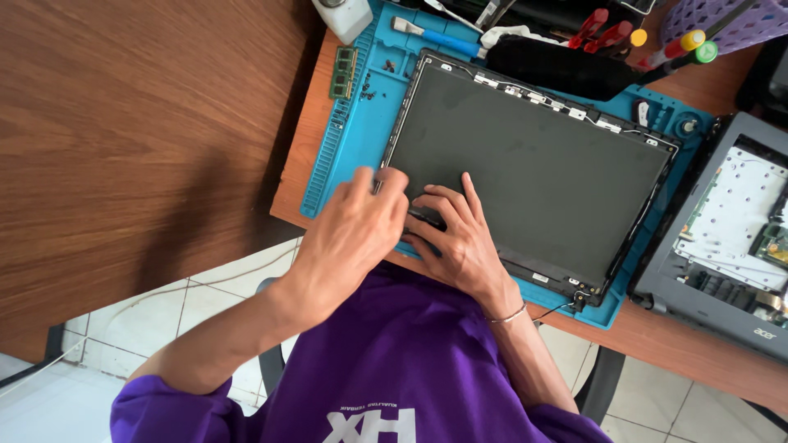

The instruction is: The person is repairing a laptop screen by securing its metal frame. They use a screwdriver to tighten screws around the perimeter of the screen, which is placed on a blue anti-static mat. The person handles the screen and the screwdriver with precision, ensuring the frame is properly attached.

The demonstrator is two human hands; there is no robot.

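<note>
Seen from above by a head-worn camera, a person in a purple shirt leans over a wooden surface (pixel 312 156) where a dismantled laptop screen panel (pixel 533 164) lies flat, dark side up, on a blue repair mat (pixel 349 139). The panel's long axis runs diagonally, from near the person's hands at lower left toward the far right corner of the mat.

Both hands meet at the panel's near corner, on its lower left edge. The left hand (pixel 349 234) is curled, fingers bunched at the very corner of the frame; it seems to pinch something small there, though what it grips cannot be made out. The right hand (pixel 460 242), wearing a thin bracelet at the wrist, lies with fingers spread and pressed flat on the dark panel, just beside the left hand and touching the panel's edge. The left hand sits nearer the corner; the right reaches slightly further onto the panel, which stretches away from both hands up and to the right.

Around the mat: a green memory module (pixel 345 72) and small dark screws (pixel 368 86) at its left rim, a blue-handled tool (pixel 435 37) at the top, red-handled tools (pixel 603 31) beyond, and the grey laptop base (pixel 722 238), opened up, on the right.
</note>
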